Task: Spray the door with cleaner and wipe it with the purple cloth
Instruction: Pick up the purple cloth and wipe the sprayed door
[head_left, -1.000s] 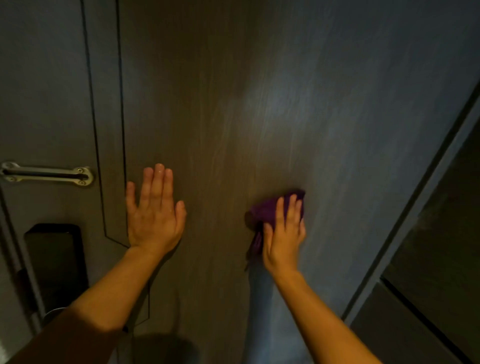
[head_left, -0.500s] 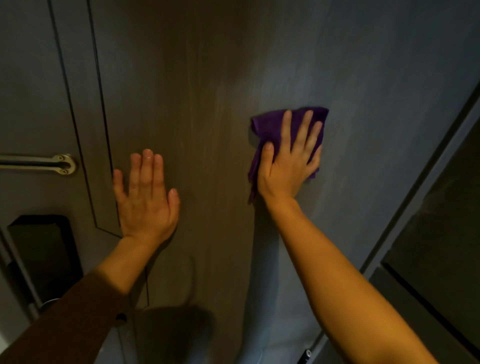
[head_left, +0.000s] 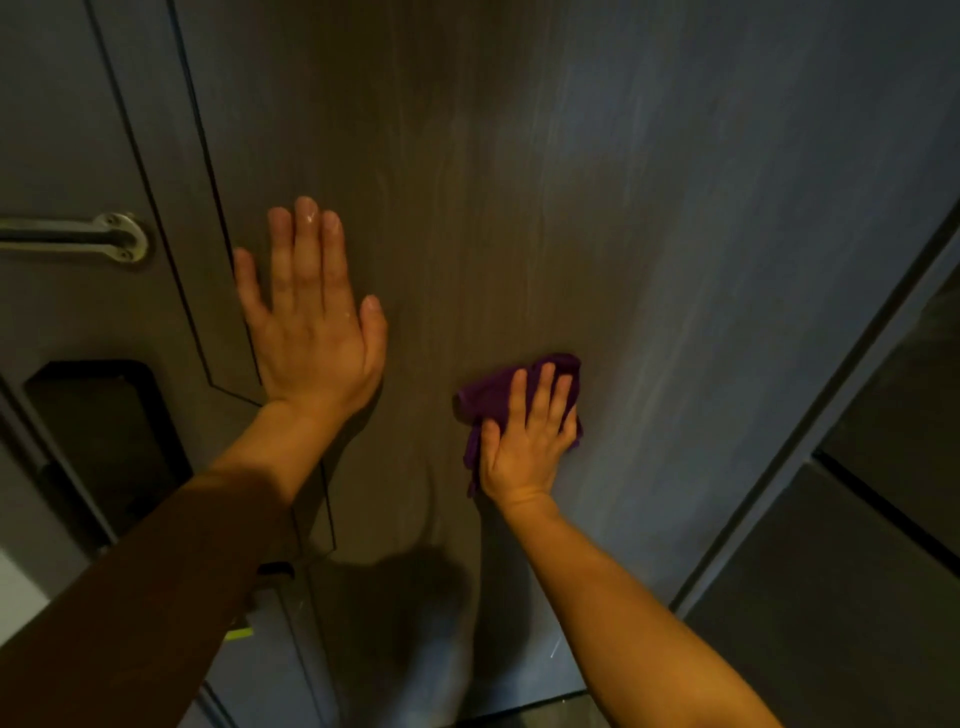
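A dark grey wood-grain door fills the view, with pale wet streaks on its right half. My right hand presses a crumpled purple cloth flat against the door at mid height. The cloth shows above and to the left of my fingers; the rest is hidden under the palm. My left hand lies flat on the door, fingers spread, left of the cloth and holding nothing. No spray bottle is in sight.
A metal pull handle is screwed to the door at the far left, above a black lock panel. The door frame runs diagonally down the right side, with dark panels beyond it.
My right hand went up the door with the cloth, then came back down to about where it was a second ago. My left hand stayed flat on the door.
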